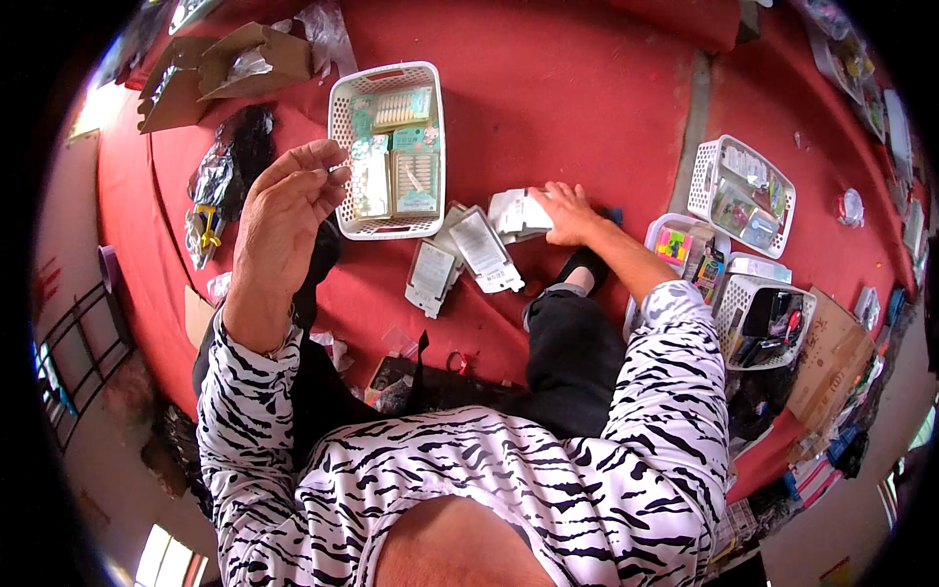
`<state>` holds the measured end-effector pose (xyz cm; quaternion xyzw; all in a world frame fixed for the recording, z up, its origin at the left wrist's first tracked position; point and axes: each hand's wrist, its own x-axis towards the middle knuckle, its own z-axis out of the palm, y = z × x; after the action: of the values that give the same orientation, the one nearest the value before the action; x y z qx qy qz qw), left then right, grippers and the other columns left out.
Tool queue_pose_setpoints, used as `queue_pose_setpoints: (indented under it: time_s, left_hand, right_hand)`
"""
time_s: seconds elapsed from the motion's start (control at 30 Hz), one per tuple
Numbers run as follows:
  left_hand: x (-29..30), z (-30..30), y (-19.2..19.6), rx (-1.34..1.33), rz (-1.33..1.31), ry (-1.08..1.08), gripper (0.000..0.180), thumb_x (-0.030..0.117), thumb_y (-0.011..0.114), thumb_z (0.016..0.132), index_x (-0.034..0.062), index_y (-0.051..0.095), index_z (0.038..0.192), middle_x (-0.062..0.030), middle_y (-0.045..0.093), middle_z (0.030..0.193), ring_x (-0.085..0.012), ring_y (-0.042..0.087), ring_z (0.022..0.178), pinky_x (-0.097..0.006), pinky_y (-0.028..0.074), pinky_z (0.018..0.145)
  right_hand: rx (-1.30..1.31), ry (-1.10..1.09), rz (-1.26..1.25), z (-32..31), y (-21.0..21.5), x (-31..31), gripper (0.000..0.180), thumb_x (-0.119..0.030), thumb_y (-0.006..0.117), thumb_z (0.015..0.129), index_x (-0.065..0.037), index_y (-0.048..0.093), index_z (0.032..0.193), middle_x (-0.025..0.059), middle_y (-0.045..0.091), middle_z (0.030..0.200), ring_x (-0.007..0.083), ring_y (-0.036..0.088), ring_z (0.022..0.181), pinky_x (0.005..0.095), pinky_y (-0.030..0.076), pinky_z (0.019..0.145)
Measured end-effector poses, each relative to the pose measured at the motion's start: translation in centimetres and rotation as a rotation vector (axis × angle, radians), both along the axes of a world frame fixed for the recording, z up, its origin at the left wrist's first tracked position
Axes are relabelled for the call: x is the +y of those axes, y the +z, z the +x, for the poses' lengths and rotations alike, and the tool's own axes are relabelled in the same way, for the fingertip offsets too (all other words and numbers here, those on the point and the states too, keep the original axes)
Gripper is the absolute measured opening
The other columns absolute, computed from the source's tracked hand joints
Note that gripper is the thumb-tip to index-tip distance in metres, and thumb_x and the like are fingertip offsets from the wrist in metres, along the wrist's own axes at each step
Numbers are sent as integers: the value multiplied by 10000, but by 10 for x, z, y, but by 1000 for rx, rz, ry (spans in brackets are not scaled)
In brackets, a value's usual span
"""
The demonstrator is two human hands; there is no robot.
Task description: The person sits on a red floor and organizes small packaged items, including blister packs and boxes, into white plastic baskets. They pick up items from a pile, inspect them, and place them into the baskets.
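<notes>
Red floor cloth (587,88) carries a white basket (384,83) of carded packets, with flat white packets (460,256) strewn just beside it. Right hand (564,212) rests, fingers spread, on one small white packet (516,212). Left hand (284,220) is raised, fingertips pinched together, contents indiscernible.

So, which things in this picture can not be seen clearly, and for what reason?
- Head view: whether the raised left hand pinches anything; too small to tell.
- Head view: the white packets under the right hand; the palm covers part of them.
- Head view: what lies in the white basket; packets too small to identify.
- Head view: the trays at the upper right; bent and cut off by the rim.
</notes>
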<state>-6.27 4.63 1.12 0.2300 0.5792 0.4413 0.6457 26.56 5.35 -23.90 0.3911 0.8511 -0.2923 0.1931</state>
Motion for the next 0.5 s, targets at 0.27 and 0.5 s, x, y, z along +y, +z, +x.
queue_pose_setpoints:
  time_s: [0.27, 0.5]
  left_hand:
    - [-3, 0, 11, -22, 13, 18, 249, 43, 459, 814, -22, 537, 1042, -81, 568, 978, -152, 542, 872, -272, 421, 788]
    - [-6, 3, 36, -77, 80, 65, 238, 2, 454, 791, -27, 536, 1012, -87, 560, 987, -164, 544, 856, -272, 427, 784]
  right_hand:
    - [215, -417, -352, 46, -29, 44, 556, -184, 608, 608, -28, 509, 1133, 225, 569, 1026, 345, 544, 970, 376, 419, 849]
    - [307, -735, -296, 59, 28, 93, 286, -76, 607, 675, 35, 581, 937, 131, 641, 854, 240, 621, 728, 332, 489, 689]
